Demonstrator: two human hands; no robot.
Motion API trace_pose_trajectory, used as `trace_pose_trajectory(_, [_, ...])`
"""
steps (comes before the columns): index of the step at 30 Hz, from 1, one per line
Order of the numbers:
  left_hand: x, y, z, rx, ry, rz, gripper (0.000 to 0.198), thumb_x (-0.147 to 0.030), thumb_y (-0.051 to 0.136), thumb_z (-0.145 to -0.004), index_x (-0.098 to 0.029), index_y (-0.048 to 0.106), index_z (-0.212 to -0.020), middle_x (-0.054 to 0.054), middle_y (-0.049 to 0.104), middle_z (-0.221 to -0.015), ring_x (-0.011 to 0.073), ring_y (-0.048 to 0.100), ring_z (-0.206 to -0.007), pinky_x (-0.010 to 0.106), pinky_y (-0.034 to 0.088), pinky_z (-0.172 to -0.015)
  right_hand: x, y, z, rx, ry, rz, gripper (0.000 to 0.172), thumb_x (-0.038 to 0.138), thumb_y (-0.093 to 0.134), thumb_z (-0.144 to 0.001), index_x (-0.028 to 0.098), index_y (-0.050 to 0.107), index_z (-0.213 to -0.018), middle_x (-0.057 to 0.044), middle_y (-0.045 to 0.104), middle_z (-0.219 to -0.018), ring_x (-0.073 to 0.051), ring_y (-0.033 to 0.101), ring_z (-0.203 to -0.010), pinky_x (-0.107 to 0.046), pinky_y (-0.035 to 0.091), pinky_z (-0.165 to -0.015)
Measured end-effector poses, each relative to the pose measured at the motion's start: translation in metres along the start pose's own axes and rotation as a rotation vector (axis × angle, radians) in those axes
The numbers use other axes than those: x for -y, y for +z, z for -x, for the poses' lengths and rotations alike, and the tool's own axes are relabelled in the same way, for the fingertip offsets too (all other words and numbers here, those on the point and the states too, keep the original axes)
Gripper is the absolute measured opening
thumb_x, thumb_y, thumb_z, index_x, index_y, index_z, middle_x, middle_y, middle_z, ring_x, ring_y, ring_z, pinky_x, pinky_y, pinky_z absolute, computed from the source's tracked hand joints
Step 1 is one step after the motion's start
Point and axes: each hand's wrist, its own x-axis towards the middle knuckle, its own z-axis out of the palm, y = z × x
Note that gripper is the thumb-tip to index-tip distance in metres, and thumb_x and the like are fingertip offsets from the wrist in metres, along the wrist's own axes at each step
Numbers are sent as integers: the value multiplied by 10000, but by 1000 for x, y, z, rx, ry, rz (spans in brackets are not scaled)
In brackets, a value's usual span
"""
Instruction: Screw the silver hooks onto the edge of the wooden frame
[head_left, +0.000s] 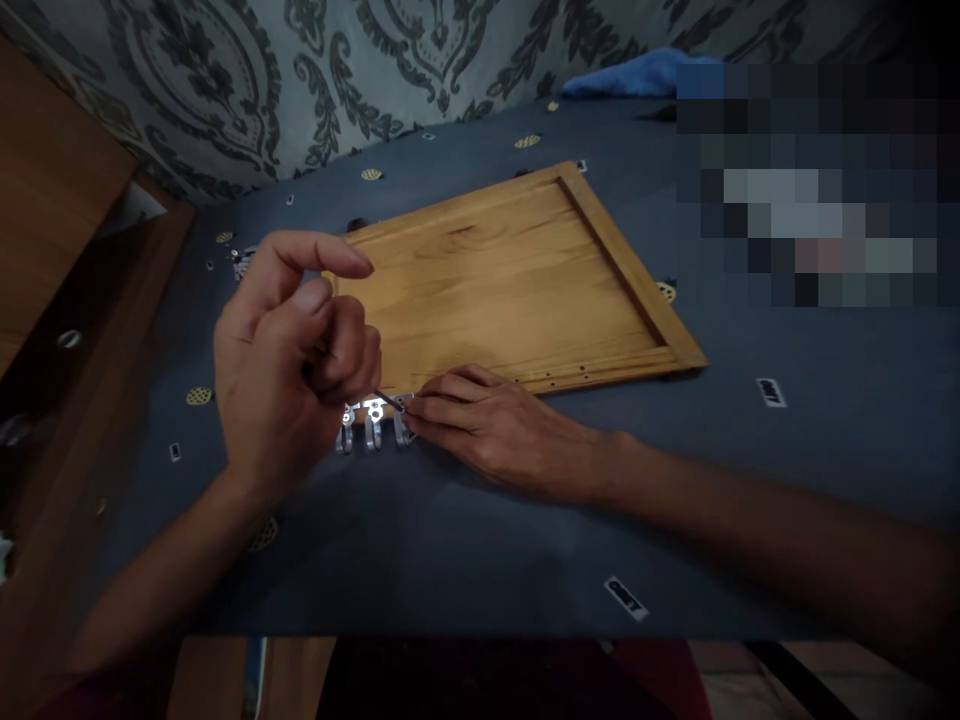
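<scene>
My left hand (296, 350) is closed around a screwdriver whose handle is hidden in the fist; the index finger is bent and lifted off. The thin screwdriver shaft (388, 402) slants down to the right, its tip at a silvery metal hook rail (373, 425). Several curved hooks hang along that rail at the near edge of a framed wooden board (465, 290). My right hand (495, 425) lies low over the board's near edge, fingers together, fingertips pressing on the rail's right end. Those fingertips partly hide the tip and any screw there.
Small dark holes run along the board's near edge, right of my hand. More metal hardware (244, 262) lies behind my left hand. A blue cloth (645, 75) rests against the patterned wall. Wooden furniture (67, 200) stands at left. A blurred-out patch covers the upper right.
</scene>
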Motion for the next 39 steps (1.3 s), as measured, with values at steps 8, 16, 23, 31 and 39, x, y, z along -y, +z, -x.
trace_pose_trajectory(8, [1,5,1,14,-4,20,132,-137,560,-872,-158,687,-898,-70,391,-450,73,260,-357,200,259,-357,1,-1,-1,6,9,19,290,165,430,-1065,86,697,-1145,-83,742,-1104,-232,585,-1023,-376,458,-932])
trace_pose_trajectory(16, [-2,4,2,49,-38,40,137,-127,559,-873,-160,682,-924,-61,396,-492,79,284,-405,193,277,-384,1,-2,-1,4,5,17,276,144,447,-1052,67,692,-1152,-84,741,-1113,-238,589,-1023,-382,470,-935])
trace_pose_trajectory(23, [-3,7,-2,47,-96,15,132,-200,550,-917,-199,678,-885,-100,274,-429,63,137,-356,184,204,-369,1,-1,-1,16,13,16,294,160,422,-1064,115,706,-1129,-97,738,-1132,-231,589,-1041,-398,483,-921])
trace_pose_trajectory(31, [-2,2,-5,213,-90,58,148,-184,555,-922,-188,703,-934,-114,191,-477,47,141,-343,161,226,-366,1,-3,0,34,12,14,294,170,426,-1062,86,694,-1149,-97,736,-1140,-244,574,-1021,-396,461,-912])
trace_pose_trajectory(39, [-5,0,-4,108,-60,-50,168,-117,548,-870,-174,688,-942,-65,422,-477,90,327,-396,228,312,-421,0,-3,-1,44,12,3,266,159,466,-1047,78,689,-1167,-92,734,-1140,-242,576,-1026,-386,459,-914])
